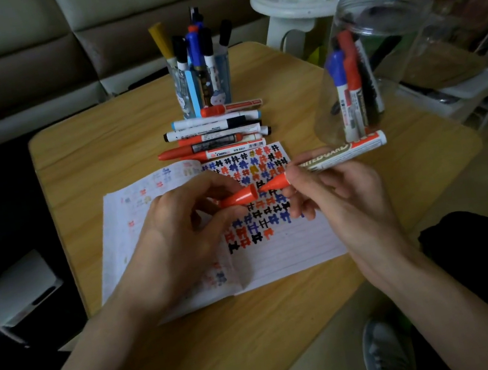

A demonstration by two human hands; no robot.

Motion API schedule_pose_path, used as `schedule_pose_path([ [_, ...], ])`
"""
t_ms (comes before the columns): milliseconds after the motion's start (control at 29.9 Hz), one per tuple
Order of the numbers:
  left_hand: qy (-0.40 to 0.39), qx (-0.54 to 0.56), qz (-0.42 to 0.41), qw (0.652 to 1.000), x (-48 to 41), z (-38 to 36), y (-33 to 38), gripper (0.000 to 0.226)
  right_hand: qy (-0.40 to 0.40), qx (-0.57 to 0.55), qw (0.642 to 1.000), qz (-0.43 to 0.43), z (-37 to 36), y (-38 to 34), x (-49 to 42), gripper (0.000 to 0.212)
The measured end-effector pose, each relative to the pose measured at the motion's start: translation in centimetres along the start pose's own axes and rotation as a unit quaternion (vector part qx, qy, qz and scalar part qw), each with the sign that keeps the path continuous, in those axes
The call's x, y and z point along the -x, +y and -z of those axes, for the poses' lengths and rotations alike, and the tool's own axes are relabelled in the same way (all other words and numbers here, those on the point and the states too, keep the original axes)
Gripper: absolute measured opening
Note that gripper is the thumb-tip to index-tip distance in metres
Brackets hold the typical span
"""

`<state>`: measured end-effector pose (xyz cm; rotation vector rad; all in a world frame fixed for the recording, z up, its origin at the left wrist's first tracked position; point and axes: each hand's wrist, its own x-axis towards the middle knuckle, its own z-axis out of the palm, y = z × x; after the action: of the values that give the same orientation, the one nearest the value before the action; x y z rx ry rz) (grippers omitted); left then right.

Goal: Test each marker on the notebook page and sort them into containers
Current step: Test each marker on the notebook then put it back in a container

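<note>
two hands: left hand (178,229) pinches red cap (238,198), right hand (329,192) grips marker (338,155).

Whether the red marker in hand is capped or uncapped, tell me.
Uncapped. The left hand holds the red cap, the right hand the marker, whose red nose shows bare at the cap's mouth.

Above the notebook (281,253), the left hand (180,238) holds a red cap (238,198), the right hand (336,198) grips the uncapped red marker (338,155).

One wide-angle head view, looking forward and down.
It sits close above the table (84,154), notebook (281,256) centred.
</note>
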<state>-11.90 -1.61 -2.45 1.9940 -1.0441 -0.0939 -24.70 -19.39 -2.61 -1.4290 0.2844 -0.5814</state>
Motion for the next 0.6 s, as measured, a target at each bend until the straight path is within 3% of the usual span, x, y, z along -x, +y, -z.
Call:
schedule_pose_path([
  [268, -0.004, 0.004, -0.012, 1.0, 0.1, -0.3, 0.5, 0.025, -0.072, 0.026, 0.997, 0.009, -0.2, 0.7, 0.3, 0.016],
  [435, 0.002, 0.027, -0.009, 1.0, 0.2, -0.3, 0.7, 0.03, -0.057, -0.01, 0.998, -0.025, -0.2, 0.2, 0.3, 0.028],
  [535, 0.013, 0.057, 0.0, 0.998, 0.3, -0.6, 1.0, 0.017, -0.055, 0.0, 0.998, -0.02, -0.6, 0.5, 0.4, 0.025],
  [602, 0.018, 0.062, 0.0, 0.998, 0.5, -0.7, 1.3, 0.02, -0.05, -0.002, 0.999, -0.014, -0.9, 0.8, 0.6, 0.024],
])
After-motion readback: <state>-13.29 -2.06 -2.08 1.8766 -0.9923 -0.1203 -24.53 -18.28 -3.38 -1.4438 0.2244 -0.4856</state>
